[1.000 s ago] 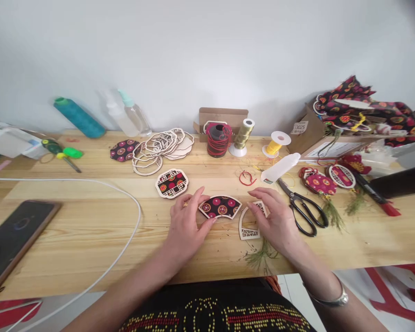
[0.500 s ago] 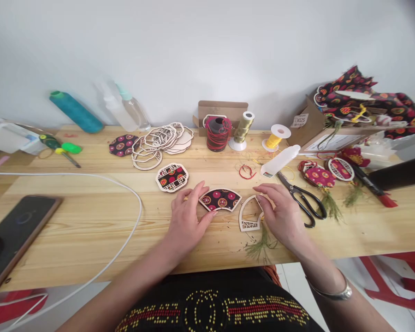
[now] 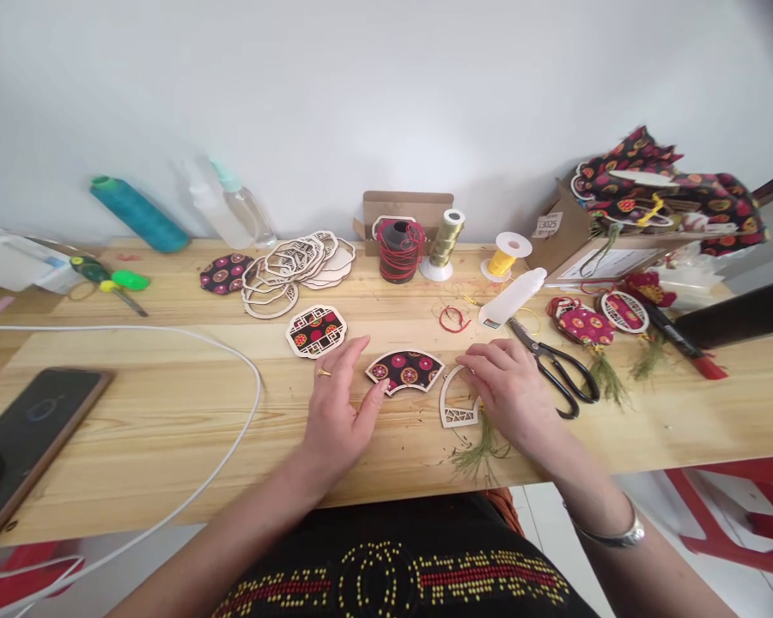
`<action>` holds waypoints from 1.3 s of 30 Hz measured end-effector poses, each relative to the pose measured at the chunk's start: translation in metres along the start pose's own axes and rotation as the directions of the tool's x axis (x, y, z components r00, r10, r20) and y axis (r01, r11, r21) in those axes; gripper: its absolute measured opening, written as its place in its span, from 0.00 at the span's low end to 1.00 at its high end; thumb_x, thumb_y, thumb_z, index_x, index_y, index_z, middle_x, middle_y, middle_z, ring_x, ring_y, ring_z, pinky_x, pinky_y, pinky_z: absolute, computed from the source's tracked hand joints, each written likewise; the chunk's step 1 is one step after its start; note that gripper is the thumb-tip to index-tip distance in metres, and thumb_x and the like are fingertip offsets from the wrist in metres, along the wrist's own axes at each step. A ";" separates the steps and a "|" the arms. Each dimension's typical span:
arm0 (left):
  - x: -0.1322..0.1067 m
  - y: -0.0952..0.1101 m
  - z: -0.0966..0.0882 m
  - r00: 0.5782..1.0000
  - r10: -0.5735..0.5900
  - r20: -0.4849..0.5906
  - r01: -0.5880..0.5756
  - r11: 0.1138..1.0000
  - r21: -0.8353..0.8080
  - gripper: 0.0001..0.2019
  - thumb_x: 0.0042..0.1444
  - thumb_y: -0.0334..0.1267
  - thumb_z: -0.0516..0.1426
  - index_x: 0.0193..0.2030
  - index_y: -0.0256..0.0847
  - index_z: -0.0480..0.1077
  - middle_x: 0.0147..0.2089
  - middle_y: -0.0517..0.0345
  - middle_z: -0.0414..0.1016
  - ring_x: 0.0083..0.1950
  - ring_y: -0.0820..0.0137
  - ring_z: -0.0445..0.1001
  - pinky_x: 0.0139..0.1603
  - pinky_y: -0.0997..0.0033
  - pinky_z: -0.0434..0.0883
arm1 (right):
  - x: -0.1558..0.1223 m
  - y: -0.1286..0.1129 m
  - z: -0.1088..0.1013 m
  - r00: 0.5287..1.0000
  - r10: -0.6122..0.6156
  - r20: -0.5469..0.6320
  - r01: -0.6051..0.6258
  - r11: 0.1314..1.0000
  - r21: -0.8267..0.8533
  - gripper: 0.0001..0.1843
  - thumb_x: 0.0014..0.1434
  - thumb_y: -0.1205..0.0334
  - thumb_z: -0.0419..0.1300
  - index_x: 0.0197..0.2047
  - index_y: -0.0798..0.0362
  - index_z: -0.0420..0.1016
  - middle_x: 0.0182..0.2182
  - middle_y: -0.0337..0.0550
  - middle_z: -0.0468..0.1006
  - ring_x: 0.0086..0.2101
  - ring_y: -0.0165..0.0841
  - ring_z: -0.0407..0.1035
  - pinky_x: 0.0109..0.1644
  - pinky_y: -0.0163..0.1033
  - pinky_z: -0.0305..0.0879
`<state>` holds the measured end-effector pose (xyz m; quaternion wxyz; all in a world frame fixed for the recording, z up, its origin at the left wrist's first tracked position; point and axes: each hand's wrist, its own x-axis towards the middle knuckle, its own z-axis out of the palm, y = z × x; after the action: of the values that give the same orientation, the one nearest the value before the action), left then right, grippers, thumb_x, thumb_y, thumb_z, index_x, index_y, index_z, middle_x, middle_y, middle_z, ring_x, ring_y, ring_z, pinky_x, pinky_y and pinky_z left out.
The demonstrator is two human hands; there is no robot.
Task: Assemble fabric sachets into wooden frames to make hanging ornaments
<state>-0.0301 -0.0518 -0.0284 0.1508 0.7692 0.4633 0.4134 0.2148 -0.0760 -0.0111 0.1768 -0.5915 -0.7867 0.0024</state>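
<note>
A fan-shaped piece covered in dark floral fabric [image 3: 406, 370] lies on the wooden table [image 3: 167, 421]. My left hand [image 3: 339, 405] rests beside it, fingers spread, thumb and forefinger touching its left end. My right hand [image 3: 509, 389] lies over a fan-shaped wooden lattice frame [image 3: 454, 403], fingers curled onto its upper right part. A green tassel [image 3: 480, 451] trails from under that hand toward the table edge.
Black scissors [image 3: 562, 370] and a white glue bottle [image 3: 513, 297] lie right of my right hand. A finished octagonal ornament [image 3: 316, 330], a stack of wooden frames [image 3: 300, 264], thread spools [image 3: 397, 250], a phone [image 3: 19, 442] and a white cable [image 3: 232, 429] are around.
Both hands shifted slightly. My right hand settled further onto the wooden frame, covering more of it. The left hand's fingers stay at the fabric piece's left end.
</note>
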 end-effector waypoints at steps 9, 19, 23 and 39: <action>-0.001 0.003 0.004 0.997 0.041 0.059 -0.047 0.993 0.104 0.25 0.57 0.33 0.58 0.61 0.37 0.60 0.55 0.43 0.70 0.57 0.57 0.67 0.57 0.49 0.67 | 0.010 0.003 -0.004 0.992 -0.050 0.118 0.055 0.998 -0.036 0.06 0.63 0.65 0.57 0.36 0.52 0.75 0.41 0.45 0.77 0.44 0.41 0.63 0.45 0.44 0.56; 0.000 0.015 -0.005 0.989 -0.058 0.140 0.069 0.995 -0.078 0.19 0.60 0.34 0.55 0.59 0.42 0.63 0.56 0.46 0.72 0.56 0.60 0.71 0.55 0.51 0.71 | -0.002 0.013 -0.010 0.986 -0.049 0.159 0.026 0.990 0.142 0.08 0.63 0.70 0.53 0.36 0.54 0.72 0.36 0.47 0.76 0.38 0.36 0.68 0.43 0.42 0.63; 0.001 0.024 -0.006 0.924 -0.202 0.325 0.309 0.894 -0.323 0.17 0.61 0.38 0.54 0.56 0.42 0.67 0.52 0.48 0.77 0.50 0.64 0.76 0.52 0.55 0.74 | -0.006 0.006 -0.017 0.990 -0.003 0.144 -0.032 0.970 0.240 0.10 0.63 0.69 0.50 0.35 0.53 0.71 0.31 0.43 0.75 0.32 0.33 0.69 0.38 0.39 0.64; 0.020 0.037 -0.015 0.641 -0.440 0.629 0.734 0.590 -0.336 0.09 0.55 0.41 0.56 0.35 0.39 0.74 0.28 0.58 0.77 0.30 0.70 0.74 0.39 0.64 0.72 | 0.007 -0.020 -0.017 0.992 0.117 0.044 -0.125 0.944 0.307 0.10 0.65 0.66 0.52 0.36 0.55 0.74 0.32 0.45 0.78 0.33 0.33 0.72 0.37 0.38 0.67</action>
<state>-0.0150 -0.0569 0.0132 0.6135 0.5581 0.5006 0.2479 0.1991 -0.0794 0.0105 0.2568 -0.6036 -0.7410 0.1435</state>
